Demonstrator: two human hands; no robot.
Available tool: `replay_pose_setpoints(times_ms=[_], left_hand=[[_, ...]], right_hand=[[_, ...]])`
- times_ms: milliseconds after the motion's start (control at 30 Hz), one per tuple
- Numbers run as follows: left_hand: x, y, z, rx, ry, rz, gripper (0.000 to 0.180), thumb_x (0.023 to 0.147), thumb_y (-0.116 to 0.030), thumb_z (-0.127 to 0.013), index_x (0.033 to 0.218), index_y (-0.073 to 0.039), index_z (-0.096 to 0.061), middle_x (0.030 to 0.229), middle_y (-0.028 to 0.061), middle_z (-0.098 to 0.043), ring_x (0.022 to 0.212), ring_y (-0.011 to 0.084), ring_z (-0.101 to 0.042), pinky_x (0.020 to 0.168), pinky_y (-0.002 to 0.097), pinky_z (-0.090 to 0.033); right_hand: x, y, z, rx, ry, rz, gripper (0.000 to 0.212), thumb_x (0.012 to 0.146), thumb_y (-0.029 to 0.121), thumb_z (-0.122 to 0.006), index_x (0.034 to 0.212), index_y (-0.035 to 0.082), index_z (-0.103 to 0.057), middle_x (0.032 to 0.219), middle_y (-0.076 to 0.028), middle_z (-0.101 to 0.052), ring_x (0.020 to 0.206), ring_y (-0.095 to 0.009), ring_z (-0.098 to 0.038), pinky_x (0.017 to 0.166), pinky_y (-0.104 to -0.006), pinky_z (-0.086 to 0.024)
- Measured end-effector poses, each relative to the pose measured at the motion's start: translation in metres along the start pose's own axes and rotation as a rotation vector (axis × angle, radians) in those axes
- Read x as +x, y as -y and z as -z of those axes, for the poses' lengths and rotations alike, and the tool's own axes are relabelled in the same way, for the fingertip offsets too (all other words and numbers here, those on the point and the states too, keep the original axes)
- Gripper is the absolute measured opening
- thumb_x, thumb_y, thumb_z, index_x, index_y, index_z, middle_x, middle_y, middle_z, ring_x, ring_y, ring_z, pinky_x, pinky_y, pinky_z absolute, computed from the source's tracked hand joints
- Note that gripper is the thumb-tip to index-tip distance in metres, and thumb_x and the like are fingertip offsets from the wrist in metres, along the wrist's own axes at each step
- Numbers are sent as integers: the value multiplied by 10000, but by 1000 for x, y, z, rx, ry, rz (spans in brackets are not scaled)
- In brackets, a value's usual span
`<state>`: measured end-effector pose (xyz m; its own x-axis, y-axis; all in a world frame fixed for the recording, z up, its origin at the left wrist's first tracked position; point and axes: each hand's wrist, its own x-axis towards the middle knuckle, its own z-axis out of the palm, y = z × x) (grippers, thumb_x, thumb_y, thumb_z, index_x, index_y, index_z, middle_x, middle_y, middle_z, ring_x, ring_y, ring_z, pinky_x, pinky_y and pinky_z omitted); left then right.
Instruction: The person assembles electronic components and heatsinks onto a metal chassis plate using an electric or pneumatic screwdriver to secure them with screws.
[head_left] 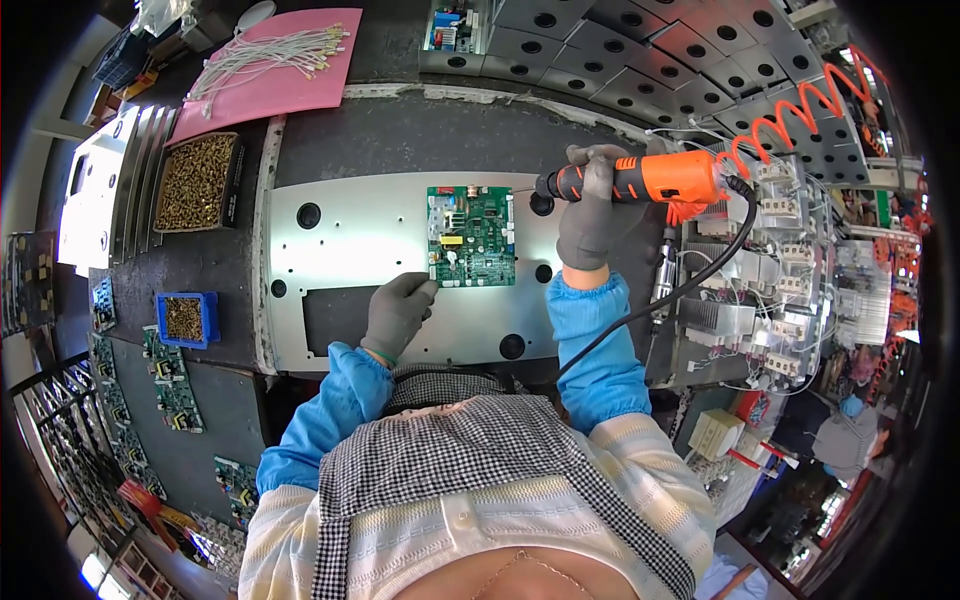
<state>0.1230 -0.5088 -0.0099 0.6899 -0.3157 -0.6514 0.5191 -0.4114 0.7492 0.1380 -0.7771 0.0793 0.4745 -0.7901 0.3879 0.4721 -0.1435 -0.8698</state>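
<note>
A person in a checked apron [450, 450] and blue sleeves [603, 350] sits or stands at the near edge of the dark counter [400, 130]. The left hand [398, 315], in a grey glove, is over the near part of a pale metal plate [350, 240], its fingers curled in beside the near left corner of a green circuit board [483, 235]; whether they are pressed together, or on anything, cannot be told. The board lies flat on the middle of the plate, which has dark round spots and a cutout at its near left. To the right, the right hand [588, 225], also gloved, has its fingers clamped around an orange and black driver [680, 178]. The driver lies level, its thin bit pointing left toward the far right corner of the board; whether the bit touches it cannot be told. A black cable [690, 285] loops nearward from the driver's right end, and a coiled orange hose [800, 112] runs up toward the far right. Right of the plate are a silver tool [664, 265] and rows of wired metal units [745, 268]. Near left, more green boards [172, 385] lie in rows; beyond them come a blue bin [187, 318] and a larger box [200, 180], both holding brass-coloured bits, with metal panels [120, 190] beside the box. At the far left, white cables [265, 60] spread over a pink sheet [325, 75]. Grey metal boxes [600, 55] with dark round spots stand at the far right.
</note>
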Motion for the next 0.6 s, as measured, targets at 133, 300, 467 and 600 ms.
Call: replay_pose_setpoints(times_ms=[133, 300, 467, 600], left_hand=[[2, 1, 1, -33, 16, 18, 287, 954, -207, -717, 1155, -3, -742, 830, 32, -693, 689, 99, -629, 637, 263, -526], [3, -2, 2, -19, 17, 35, 295, 954, -204, -719, 1162, 3, -742, 834, 21, -694, 684, 94, -633, 620, 255, -522], [6, -1, 3, -84, 37, 82, 308, 951, -198, -725, 1175, 13, -740, 837, 17, -701, 682, 87, -633, 615, 248, -521], [3, -5, 3, -78, 24, 85, 312, 948, -192, -732, 1184, 11, -743, 838, 18, -706, 675, 86, -632, 611, 247, -521]], right_hand=[[5, -2, 2, -18, -11, -29, 756, 887, 92, -677, 1533, -1, -293, 932, -96, -665, 803, -223, -686, 849, -454, -588], [9, 14, -18, -33, -41, -98, 267, 849, 74, -737, 1075, 3, -613, 813, -41, -650, 694, -147, -642, 668, -307, -560], [11, -1, -20, -81, 127, -77, 179, 812, 29, -766, 923, 48, -626, 786, 0, -648, 631, -104, -604, 604, -266, -517], [13, 4, -20, -209, 303, -192, 336, 840, 43, -735, 1142, 0, -593, 858, -41, -679, 787, -161, -686, 754, -320, -571]])
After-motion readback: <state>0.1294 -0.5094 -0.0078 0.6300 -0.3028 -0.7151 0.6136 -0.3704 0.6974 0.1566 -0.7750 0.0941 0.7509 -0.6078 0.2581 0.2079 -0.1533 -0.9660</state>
